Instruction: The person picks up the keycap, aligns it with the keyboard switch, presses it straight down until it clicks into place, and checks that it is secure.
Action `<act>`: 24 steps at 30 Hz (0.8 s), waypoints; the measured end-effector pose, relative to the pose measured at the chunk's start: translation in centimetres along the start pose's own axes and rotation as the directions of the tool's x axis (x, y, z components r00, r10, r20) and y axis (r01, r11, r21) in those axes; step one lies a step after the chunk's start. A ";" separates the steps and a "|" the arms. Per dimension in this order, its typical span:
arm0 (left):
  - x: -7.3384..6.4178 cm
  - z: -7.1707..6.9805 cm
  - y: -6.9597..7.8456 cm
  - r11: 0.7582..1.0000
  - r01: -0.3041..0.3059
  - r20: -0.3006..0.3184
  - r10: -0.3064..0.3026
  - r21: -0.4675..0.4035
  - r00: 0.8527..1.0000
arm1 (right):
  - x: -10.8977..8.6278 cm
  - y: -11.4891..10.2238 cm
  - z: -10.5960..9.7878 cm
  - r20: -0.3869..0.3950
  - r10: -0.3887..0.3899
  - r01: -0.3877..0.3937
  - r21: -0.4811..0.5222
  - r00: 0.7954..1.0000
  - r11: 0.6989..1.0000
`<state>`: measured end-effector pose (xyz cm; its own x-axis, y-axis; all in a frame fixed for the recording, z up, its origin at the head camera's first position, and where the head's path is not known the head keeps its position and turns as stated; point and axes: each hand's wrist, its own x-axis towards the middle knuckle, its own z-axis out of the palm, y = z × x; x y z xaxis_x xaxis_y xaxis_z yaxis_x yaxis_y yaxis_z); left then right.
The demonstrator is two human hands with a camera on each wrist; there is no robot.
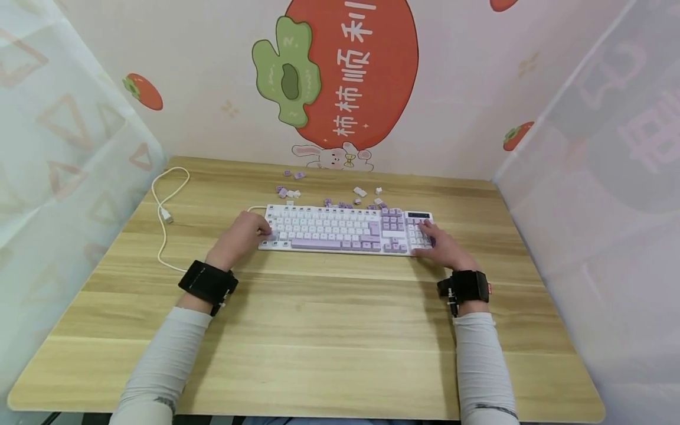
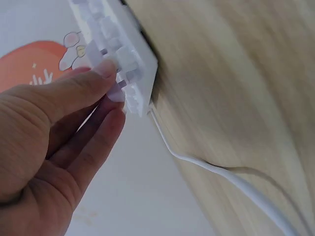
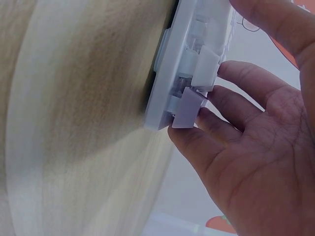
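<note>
A white and purple keyboard [image 1: 329, 229] lies on the wooden table, its keycaps partly white and partly purple. At its left end, my left hand [image 1: 241, 236] pinches a purple keycap [image 2: 116, 93] between thumb and fingers. Thumb and fingertips stand right at the edge of the key rows in the left wrist view. My right hand [image 1: 447, 249] rests with spread fingers over the number pad [image 1: 417, 237] at the right end. In the right wrist view, its fingertips touch a purple corner key [image 3: 188, 109] and a white key [image 3: 205, 69].
Loose white and purple keycaps lie behind the keyboard, among them a white one [image 1: 360, 192] and a purple one [image 1: 299, 175]. A white cable [image 1: 161, 236] loops over the left of the table, with its plug [image 1: 167, 216] beside it. A printed backdrop [image 1: 451, 88] stands behind.
</note>
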<state>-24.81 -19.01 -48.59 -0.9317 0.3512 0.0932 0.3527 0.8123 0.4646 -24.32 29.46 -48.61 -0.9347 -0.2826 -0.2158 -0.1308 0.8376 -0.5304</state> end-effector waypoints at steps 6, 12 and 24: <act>-0.5 0.6 0.6 0.997 0.011 -0.019 -0.010 0.082 1.000 | 0.1 -0.1 0.1 0.008 0.004 -0.004 0.014 1.000 1.000; -0.3 0.6 0.8 0.999 0.028 -0.074 -0.031 -0.036 0.997 | 0.2 0.2 0.0 -0.004 -0.010 0.010 0.011 1.000 1.000; 0.2 0.2 1.1 1.000 0.016 0.003 -0.017 0.023 1.000 | 0.2 0.1 -0.1 -0.004 0.000 0.000 -0.003 1.000 1.000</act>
<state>-24.59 -17.98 -48.22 -0.9371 0.3391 0.0829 0.3392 0.8284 0.4457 -24.59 29.48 -48.64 -0.9359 -0.2810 -0.2127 -0.1320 0.8391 -0.5277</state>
